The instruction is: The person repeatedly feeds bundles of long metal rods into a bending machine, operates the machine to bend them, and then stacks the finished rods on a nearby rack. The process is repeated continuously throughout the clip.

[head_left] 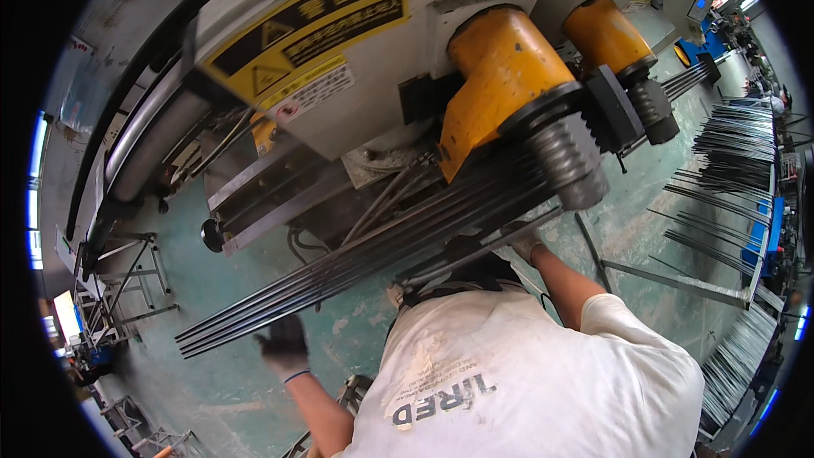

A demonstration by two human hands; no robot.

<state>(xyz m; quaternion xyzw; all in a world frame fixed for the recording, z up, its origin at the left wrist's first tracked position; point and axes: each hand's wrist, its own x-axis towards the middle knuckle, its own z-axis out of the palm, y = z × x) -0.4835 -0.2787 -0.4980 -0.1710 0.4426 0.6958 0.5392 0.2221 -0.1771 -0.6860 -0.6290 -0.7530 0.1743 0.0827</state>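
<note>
A bundle of long dark metal rods (339, 267) slants from the lower left up under the machine's heads. Beside the rods' left ends is my left hand (286, 343) in a dark glove, slightly blurred, with its thumb apart from the fingers and no rod visibly in its grasp. My right hand (519, 242), gloved too, is close to my body by a narrow metal bar (492, 246) below the rods; its fingers are mostly hidden. Above the rods, an orange machine head (509, 59) carries a ribbed metal cylinder (566, 161).
A second orange head (609, 34) stands farther right on the grey machine housing (365, 59), which bears yellow warning labels. Racks at the right hold many thin rods (733, 153). Metal stands (140, 276) are at the left on the green floor (220, 288). A round black knob (212, 235) sticks out low.
</note>
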